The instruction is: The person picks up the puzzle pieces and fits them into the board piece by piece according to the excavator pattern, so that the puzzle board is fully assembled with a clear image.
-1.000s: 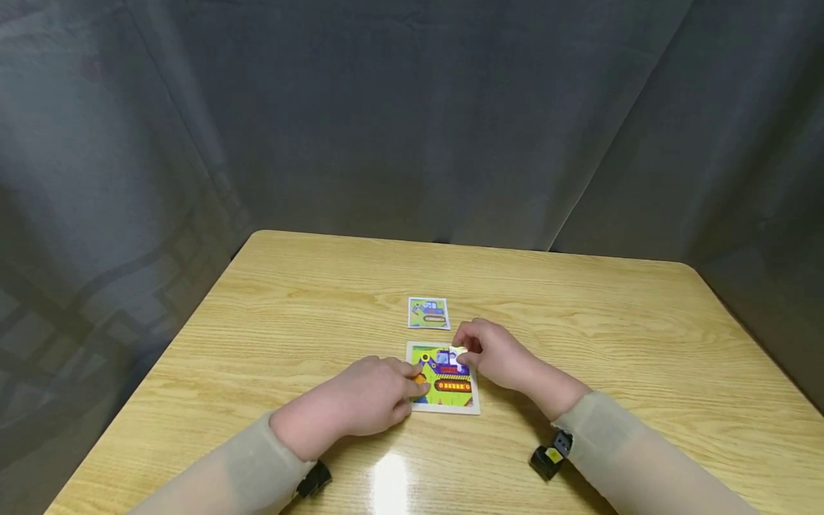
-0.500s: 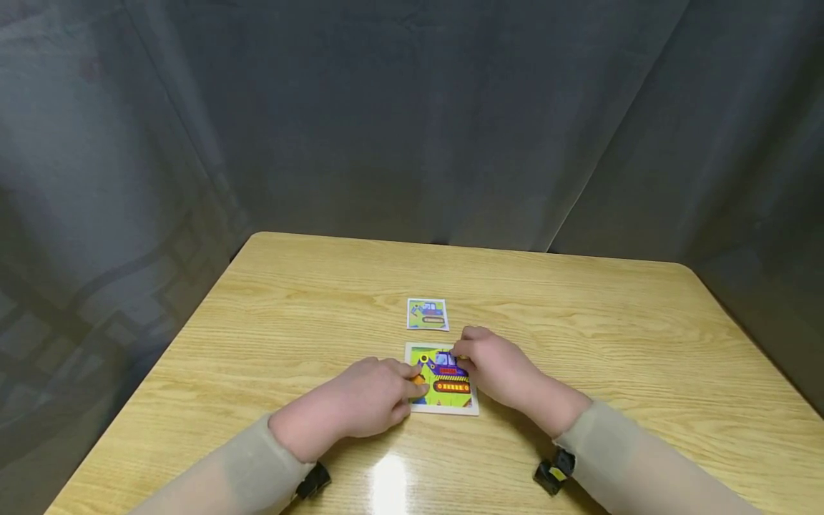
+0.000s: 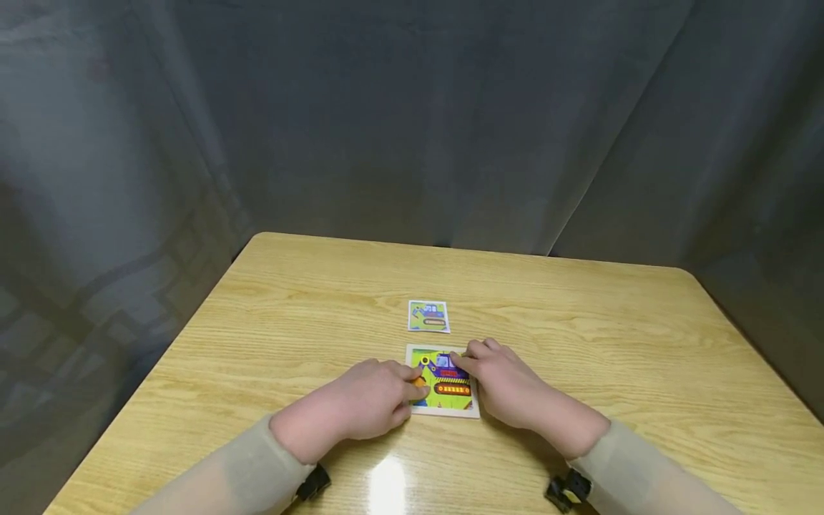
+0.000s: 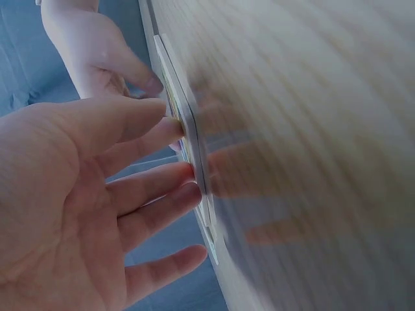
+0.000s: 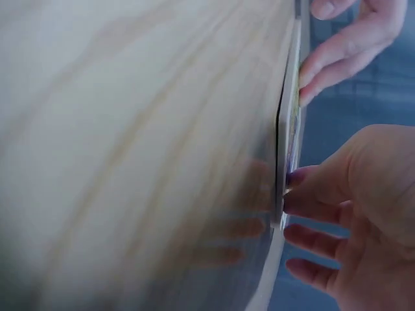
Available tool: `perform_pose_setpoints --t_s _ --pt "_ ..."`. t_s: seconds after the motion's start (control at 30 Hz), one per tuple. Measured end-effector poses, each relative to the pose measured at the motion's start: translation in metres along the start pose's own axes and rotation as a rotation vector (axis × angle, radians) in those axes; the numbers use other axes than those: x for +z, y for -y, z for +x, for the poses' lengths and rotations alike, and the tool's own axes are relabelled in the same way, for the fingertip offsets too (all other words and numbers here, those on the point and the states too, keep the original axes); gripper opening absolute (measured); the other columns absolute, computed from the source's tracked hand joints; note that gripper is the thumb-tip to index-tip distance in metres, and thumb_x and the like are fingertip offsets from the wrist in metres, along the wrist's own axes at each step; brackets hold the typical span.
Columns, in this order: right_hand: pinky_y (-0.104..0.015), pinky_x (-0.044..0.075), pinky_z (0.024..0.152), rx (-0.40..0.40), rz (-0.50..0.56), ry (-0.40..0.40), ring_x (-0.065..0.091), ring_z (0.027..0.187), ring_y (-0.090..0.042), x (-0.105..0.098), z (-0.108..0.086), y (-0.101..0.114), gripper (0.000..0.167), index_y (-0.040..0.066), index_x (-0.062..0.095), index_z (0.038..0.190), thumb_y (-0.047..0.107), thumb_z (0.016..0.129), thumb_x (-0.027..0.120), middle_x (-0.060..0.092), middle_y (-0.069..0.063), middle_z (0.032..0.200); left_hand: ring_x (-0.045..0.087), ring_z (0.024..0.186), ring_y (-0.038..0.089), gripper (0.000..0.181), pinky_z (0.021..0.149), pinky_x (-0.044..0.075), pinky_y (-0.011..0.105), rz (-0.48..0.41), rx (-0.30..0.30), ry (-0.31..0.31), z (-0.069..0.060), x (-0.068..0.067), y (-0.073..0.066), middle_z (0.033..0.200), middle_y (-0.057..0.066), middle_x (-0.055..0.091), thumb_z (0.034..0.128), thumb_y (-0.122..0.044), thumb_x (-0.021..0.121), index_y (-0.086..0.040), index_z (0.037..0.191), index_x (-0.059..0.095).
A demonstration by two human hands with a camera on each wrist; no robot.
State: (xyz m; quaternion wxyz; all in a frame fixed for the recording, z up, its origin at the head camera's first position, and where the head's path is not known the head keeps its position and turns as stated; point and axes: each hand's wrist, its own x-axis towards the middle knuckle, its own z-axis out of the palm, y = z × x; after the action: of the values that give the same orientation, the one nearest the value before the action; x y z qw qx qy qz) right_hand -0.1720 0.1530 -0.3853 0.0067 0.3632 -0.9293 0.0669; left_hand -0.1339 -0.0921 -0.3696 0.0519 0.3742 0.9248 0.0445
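Observation:
A jigsaw puzzle (image 3: 444, 400) with an excavator picture lies flat in a white tray frame (image 3: 478, 402) in the head view. My left hand (image 3: 370, 397) rests on its left side, fingers extended over the picture. In the left wrist view the left fingers (image 4: 155, 188) reach to the frame's edge. My right hand (image 3: 511, 383) touches the puzzle's upper right corner with thumb and fingertips, covering that part. From the right wrist view, the right fingertips (image 5: 305, 240) meet the frame's side, and no loose piece shows between them.
Beyond the puzzle, a small card (image 3: 428, 316) with the same excavator picture lies on the wooden table (image 3: 309, 300). Dark grey curtains (image 3: 412, 129) hang behind and on both sides of the table. A small black device (image 3: 313, 481) is strapped at each wrist.
A light puzzle piece pinched in my right hand one second ago now lies level in the picture's upper right. The right hand has lowered slightly toward me; the left stays put.

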Motion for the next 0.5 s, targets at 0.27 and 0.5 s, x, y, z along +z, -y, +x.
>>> perform_pose_setpoints --t_s 0.27,0.5 --pt "-0.052 0.039 0.101 0.06 0.056 0.057 0.046 0.126 -0.03 0.0001 -0.0094 0.0013 0.047 0.007 0.054 0.142 0.003 0.096 0.055 0.054 -0.008 0.135 0.045 0.133 0.024 0.05 0.102 0.043 0.047 0.009 -0.006 0.053 0.0005 0.0018 -0.0021 0.15 0.008 0.044 0.0956 -0.029 0.063 -0.02 0.144 0.054" --pt "-0.052 0.036 0.105 0.074 0.066 0.082 0.043 0.13 -0.03 -0.0046 -0.0057 0.0032 0.044 0.006 0.053 0.143 0.007 0.099 0.054 0.051 -0.01 0.14 0.043 0.135 0.023 0.052 0.108 0.037 0.039 0.005 -0.022 0.091 0.0009 -0.0012 0.0004 0.153 0.009 0.04 0.096 -0.029 0.062 -0.018 0.146 0.051"
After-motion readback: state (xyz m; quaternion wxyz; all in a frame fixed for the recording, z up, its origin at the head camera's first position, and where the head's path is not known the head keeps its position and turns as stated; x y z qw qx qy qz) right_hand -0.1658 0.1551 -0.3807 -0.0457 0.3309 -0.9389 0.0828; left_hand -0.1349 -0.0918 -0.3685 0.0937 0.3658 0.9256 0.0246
